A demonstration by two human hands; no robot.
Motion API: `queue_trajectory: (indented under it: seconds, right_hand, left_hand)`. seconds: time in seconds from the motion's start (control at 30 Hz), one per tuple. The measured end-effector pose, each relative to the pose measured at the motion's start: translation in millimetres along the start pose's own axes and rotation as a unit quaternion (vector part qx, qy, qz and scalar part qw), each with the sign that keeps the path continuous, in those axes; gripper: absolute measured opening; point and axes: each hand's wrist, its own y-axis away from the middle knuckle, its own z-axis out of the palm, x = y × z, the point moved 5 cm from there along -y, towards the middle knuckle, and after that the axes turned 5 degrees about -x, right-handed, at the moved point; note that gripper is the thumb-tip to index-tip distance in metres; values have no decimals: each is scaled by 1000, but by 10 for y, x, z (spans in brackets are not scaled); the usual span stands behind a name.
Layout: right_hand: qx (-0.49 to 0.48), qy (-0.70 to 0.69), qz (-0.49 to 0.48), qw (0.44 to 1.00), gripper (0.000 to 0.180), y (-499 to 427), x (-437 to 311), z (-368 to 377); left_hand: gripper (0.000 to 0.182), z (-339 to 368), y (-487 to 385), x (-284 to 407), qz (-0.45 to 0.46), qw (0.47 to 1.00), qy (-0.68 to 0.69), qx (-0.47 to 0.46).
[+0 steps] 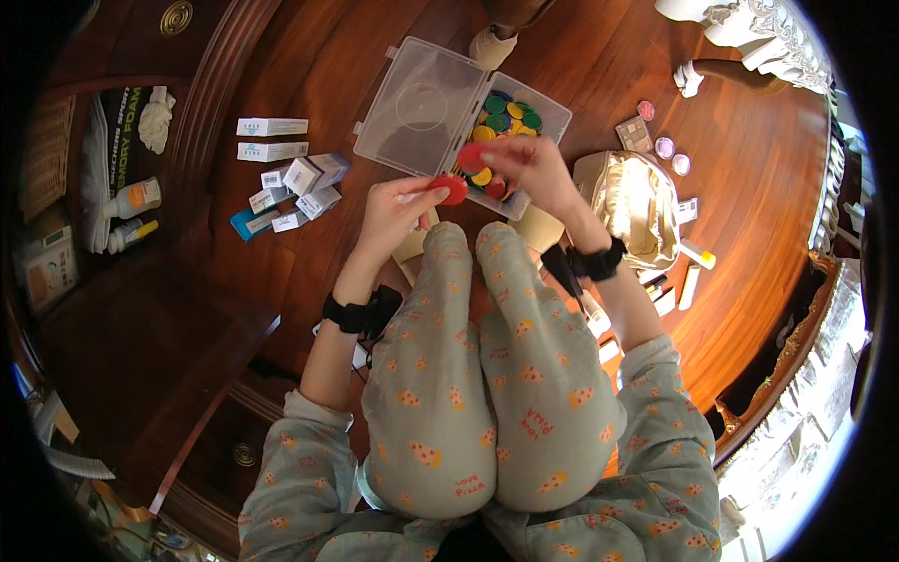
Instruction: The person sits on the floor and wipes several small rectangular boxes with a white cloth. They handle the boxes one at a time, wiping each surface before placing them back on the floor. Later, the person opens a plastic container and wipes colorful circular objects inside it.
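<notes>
My left hand (393, 212) pinches a round red plastic chip (449, 190) between thumb and fingers, just in front of the box. A small whitish thing by those fingers is too unclear to name. In my right hand (537, 172) is another red chip (473, 159), held over the box's near left corner. The clear plastic box (557, 116) lies on the floor beyond my knees, its hinged lid (420, 105) folded open to the left. Green, yellow, blue and red chips (495, 105) are heaped inside, partly hidden by my right hand.
Several small cartons (317, 174) lie left on the wooden floor (316, 77). At right sit an opened cream satin pouch (635, 211), a makeup palette (634, 133) and small round cases (664, 147). A furniture leg with a white cover (491, 49) stands behind the box. Dark wooden cabinetry (140, 337) borders the left.
</notes>
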Motion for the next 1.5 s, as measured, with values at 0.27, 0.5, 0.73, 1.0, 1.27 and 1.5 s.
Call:
queue_trajectory:
  seconds: [0.27, 0.5, 0.73, 1.0, 1.27, 1.5]
  right_hand:
    - [-108, -117, -2, 987, 24, 303, -175, 270]
    - [25, 112, 204, 972, 33, -677, 1002, -263]
    - [76, 379, 156, 909, 39, -1321, 1554, -33]
    - [-20, 273, 213, 938, 27, -1117, 1426, -129]
    - [41, 542, 77, 836, 20, -1013, 1210, 30]
    - [18, 606, 0, 795, 21, -869, 1250, 137]
  left_hand:
    - [25, 116, 8, 67, -17, 998, 43, -34]
    - [31, -86, 303, -5, -43, 997, 56, 31]
    - [28, -159, 588, -38, -38, 994, 76, 74]
    - [24, -50, 559, -14, -7, 994, 103, 47]
    - [25, -76, 590, -29, -21, 995, 78, 54]
    - [25, -51, 571, -71, -11, 997, 71, 30]
